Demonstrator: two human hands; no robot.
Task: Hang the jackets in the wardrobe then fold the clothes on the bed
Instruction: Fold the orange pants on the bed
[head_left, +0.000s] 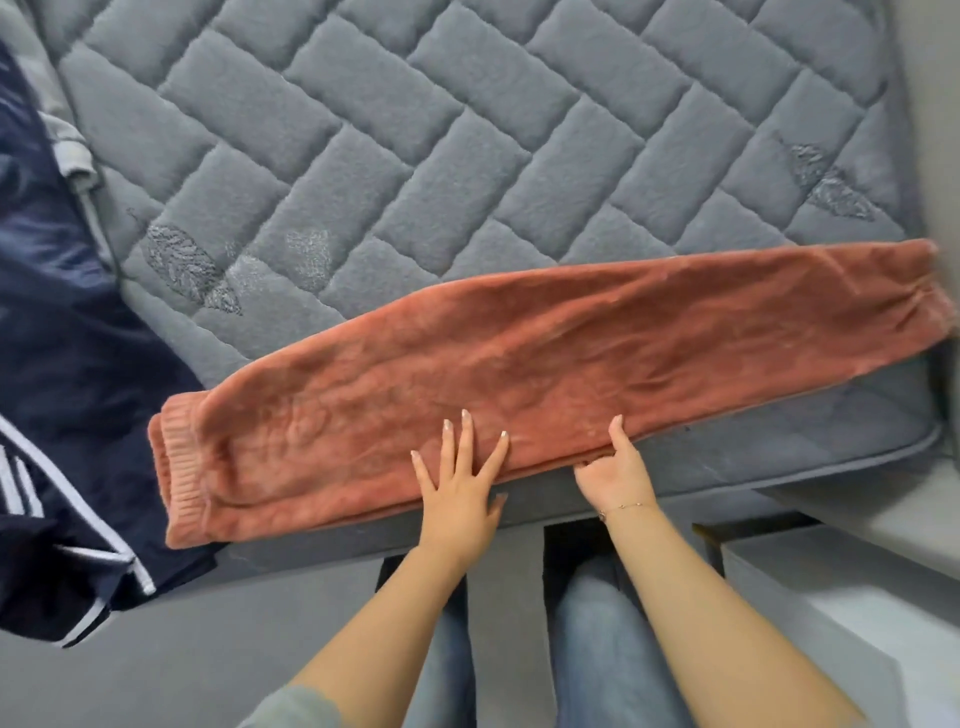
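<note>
Both hands work the near edge of the trousers (519, 364): our left hand (460, 480) lies flat on the plush, fingers spread, while our right hand (613, 467) pinches the hem just beside it. From the head view, the trousers lie doubled along the near side of the bed (415, 130), waistband left. They look soft, light and limp, so we judge each end the best hold. A navy jacket (62, 389) sprawls at left.
</note>
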